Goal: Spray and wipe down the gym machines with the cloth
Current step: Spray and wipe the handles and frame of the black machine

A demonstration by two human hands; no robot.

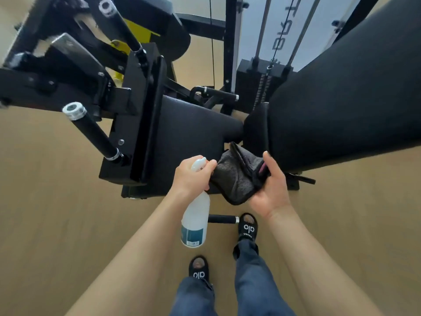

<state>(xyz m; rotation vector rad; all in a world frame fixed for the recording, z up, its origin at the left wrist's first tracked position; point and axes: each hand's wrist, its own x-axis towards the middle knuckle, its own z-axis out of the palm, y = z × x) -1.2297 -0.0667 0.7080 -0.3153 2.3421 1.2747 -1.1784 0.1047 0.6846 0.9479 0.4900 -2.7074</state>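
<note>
Left hand [190, 176] grips bottle [195, 221]; right hand [270, 191] holds cloth [237, 179]. Step: wetting cloth, likely. Next: wipe seat [193, 124], cloth flat.

I'm standing on a tan wood-look floor [57, 213] in my black open-toe slides [248, 226], one foot ahead of the other. Directly on the floor in front of me sits the black gym machine [145, 124], its base frame [293, 182] resting flat on the boards just beyond my front foot. Farther back, the weight stack tower [262, 85] stands upright on the same floor, beside the machine's seat pad [193, 124].
</note>
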